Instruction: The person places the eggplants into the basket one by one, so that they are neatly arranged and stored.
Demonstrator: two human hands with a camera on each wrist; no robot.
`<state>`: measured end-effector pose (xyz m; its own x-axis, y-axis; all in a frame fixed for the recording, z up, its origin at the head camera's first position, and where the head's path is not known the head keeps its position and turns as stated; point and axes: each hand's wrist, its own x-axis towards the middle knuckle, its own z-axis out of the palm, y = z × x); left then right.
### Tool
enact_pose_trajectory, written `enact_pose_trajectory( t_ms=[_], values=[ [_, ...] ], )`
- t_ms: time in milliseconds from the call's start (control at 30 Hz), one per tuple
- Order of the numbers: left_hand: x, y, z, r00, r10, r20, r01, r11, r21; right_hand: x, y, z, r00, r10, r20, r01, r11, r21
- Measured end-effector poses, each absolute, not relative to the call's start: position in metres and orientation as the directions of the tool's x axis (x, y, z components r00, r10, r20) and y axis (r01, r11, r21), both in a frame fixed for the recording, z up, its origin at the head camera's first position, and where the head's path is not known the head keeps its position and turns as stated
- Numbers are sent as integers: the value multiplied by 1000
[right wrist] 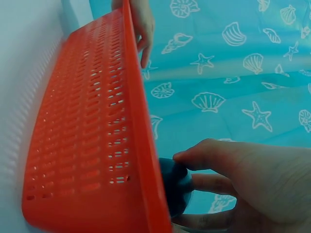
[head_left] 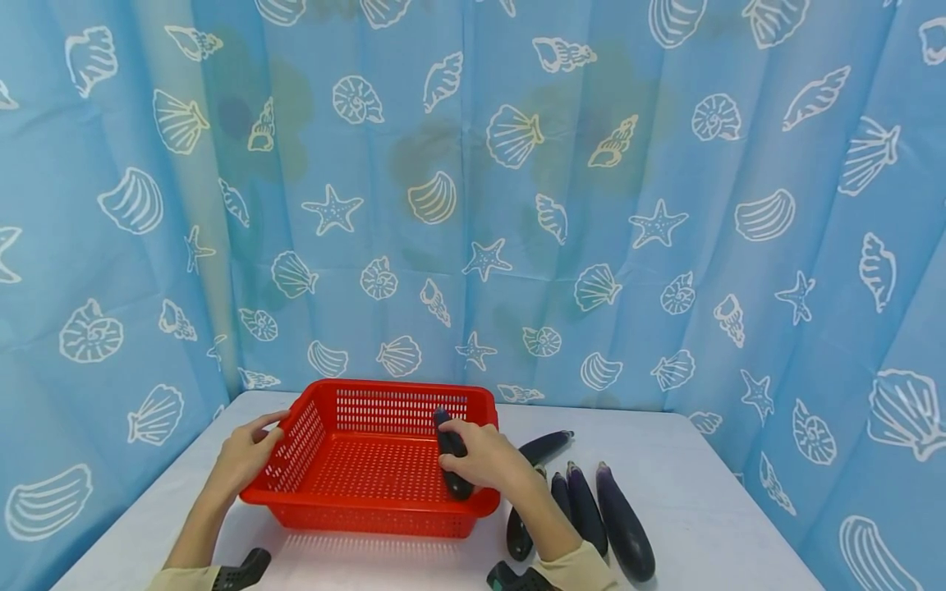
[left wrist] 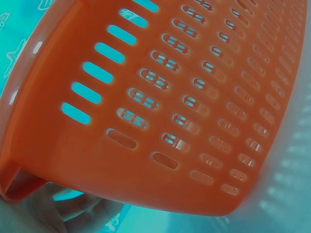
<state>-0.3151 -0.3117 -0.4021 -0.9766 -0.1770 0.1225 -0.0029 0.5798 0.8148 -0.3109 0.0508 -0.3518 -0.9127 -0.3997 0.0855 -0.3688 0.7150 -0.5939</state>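
Note:
A red perforated plastic basket stands on the table. My left hand holds its left rim; the left wrist view shows some of those fingers beyond the basket's edge. Over the basket's right side, my right hand grips a dark purple eggplant between thumb and fingers. The eggplant's stem end points toward the far wall of the basket. In the right wrist view its rounded end shows just past the rim, partly hidden by it. Whether it touches the basket's floor I cannot tell.
Right of the basket, several more eggplants lie on the white table: one far eggplant lies slantwise, and a near one is outermost. My right forearm partly covers the group. A blue shell-patterned curtain hangs behind the table.

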Motion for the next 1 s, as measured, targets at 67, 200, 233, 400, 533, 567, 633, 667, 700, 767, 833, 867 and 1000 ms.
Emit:
enact_pose_trajectory(
  t_ms=[67,200,233,400,533,567,633,667,700,767,833,867,1000],
  values=[
    [-315,-312,-402,-977,-176,122,-3,578,816,-311,49,-354,-914,-398,84,-366,714,-597],
    [-316,-313,-403,-977,-176,123,-2,579,815,-312,44,-358,-918,-387,84,-358,719,-596],
    [-316,-313,-403,-977,-175,124,0,580,815,-312,43,-359,-920,-384,85,-357,723,-592],
    [-317,-313,-404,-977,-173,128,4,581,814,-314,38,-365,-926,-368,84,-346,738,-580],
    [-318,-313,-405,-976,-176,125,0,580,815,-315,33,-369,-930,-360,79,-338,746,-574],
    [-318,-313,-405,-976,-177,124,-1,580,815,-316,32,-370,-929,-360,79,-338,747,-572],
    [-319,-313,-405,-976,-177,124,-3,581,814,-316,30,-371,-928,-365,80,-344,752,-562],
    [-319,-314,-405,-976,-177,123,-3,582,813,-316,29,-372,-927,-367,81,-347,754,-557],
    [-319,-314,-405,-976,-177,124,-3,582,813,-316,28,-372,-925,-370,82,-351,755,-553],
    [-319,-314,-405,-976,-177,125,-2,583,813,-316,25,-374,-923,-376,80,-356,757,-547],
    [-319,-314,-405,-976,-177,126,0,582,813,-316,23,-375,-924,-375,72,-352,761,-545],
    [-319,-314,-405,-976,-176,127,1,581,814,-316,21,-376,-924,-376,70,-350,760,-547],
    [-319,-314,-405,-976,-173,130,4,582,813,-318,16,-378,-924,-378,60,-347,762,-548]
  ],
)
